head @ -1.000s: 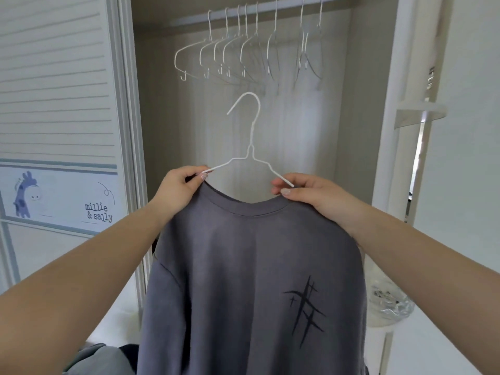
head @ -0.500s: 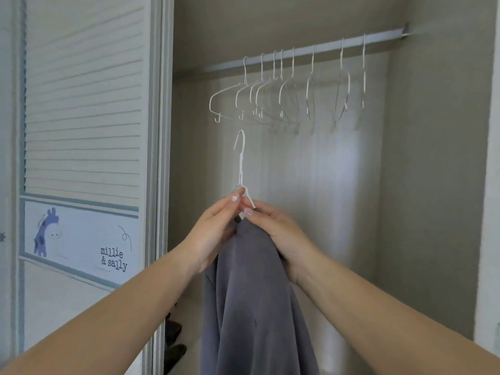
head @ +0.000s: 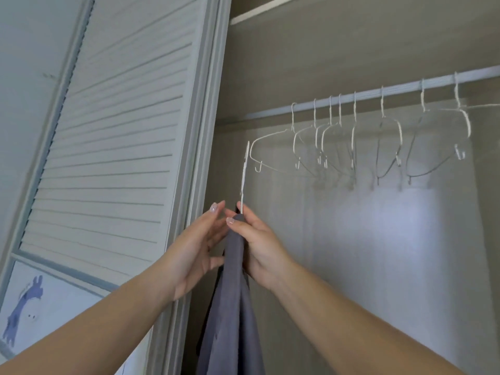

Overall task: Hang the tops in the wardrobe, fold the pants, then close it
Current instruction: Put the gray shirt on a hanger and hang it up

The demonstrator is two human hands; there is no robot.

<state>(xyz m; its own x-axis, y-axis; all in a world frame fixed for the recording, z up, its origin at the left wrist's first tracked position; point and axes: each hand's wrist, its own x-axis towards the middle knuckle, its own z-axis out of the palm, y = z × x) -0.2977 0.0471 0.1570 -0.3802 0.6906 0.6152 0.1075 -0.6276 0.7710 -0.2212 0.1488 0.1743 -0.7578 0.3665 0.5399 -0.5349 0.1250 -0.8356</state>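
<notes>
The right hand (head: 259,247) pinches the neck of the white hanger (head: 244,177) and the bunched collar of the grey top (head: 232,307), which hangs straight down between both forearms; the left hand (head: 197,247) rests beside it, fingers straight and loose. The hanger's hook points upward, edge-on, below and left of the rail (head: 378,94), near the empty hangers (head: 338,142)

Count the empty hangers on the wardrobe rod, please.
8 empty hangers on the rod: five close together at its left, one in the middle, two at the right. A ninth hanger, in the right hand, carries the gray top. Overlapping wires may hide more.
</notes>
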